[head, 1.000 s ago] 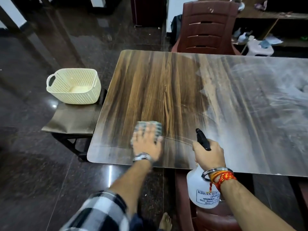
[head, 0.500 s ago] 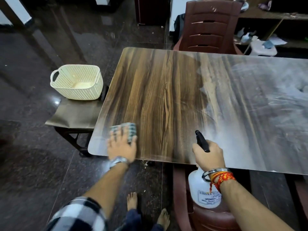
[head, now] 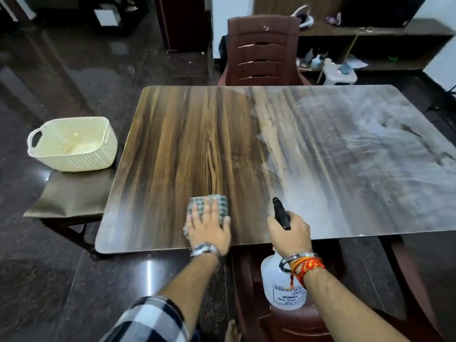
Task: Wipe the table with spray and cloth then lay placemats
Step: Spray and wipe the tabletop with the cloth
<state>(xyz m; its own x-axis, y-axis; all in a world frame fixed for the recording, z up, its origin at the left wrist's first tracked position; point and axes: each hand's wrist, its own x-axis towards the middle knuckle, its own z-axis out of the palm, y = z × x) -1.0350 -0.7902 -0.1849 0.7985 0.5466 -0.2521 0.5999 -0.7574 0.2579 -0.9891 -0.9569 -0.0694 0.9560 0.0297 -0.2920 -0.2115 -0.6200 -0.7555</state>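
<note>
On table (head: 187,144), left hand (head: 209,228) pressing cloth (head: 209,202)

— Left hand (head: 208,229)?
— Flat, palm down, fingers straight and spread, pressing the checked cloth (head: 218,202). Arm reached forward.
— Right hand (head: 290,234)?
— Fingers curled round the spray bottle (head: 275,282) neck, knuckles up, forearm angled inward.

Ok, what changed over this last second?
The left hand, pressing the cloth flat on the table, swept left toward the near corner, then back right toward the bottle. Nothing was picked up or let go. The right hand still grips the bottle at the near edge. The basket has not moved, and the table's right half is still hazy.
</note>
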